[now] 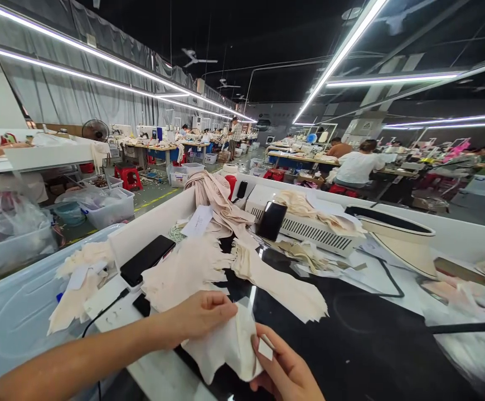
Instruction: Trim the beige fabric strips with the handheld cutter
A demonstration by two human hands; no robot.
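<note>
My left hand (204, 314) pinches the upper edge of a cream fabric piece (219, 348), which hangs down in front of me over the black worktop. On the right edge of that piece, my right hand (286, 365) is closed, thumb against fingers. A small white tag-like slip (265, 350) shows between its thumb and fingers; its exact kind I cannot make out. Just beyond my left hand lies a pile of cream fabric pieces (184, 273). Another stack of cut fabric pieces (284, 281) stretches across the black surface (363, 340).
A black phone (147, 259) lies at the left edge; another phone (271, 220) leans on a white slotted box (305, 223). Pinkish fabric strips (217, 195) drape over the far rim. At right are a cream visor-like piece (405, 239) and plastic bags (468, 323). Co-workers sit beyond.
</note>
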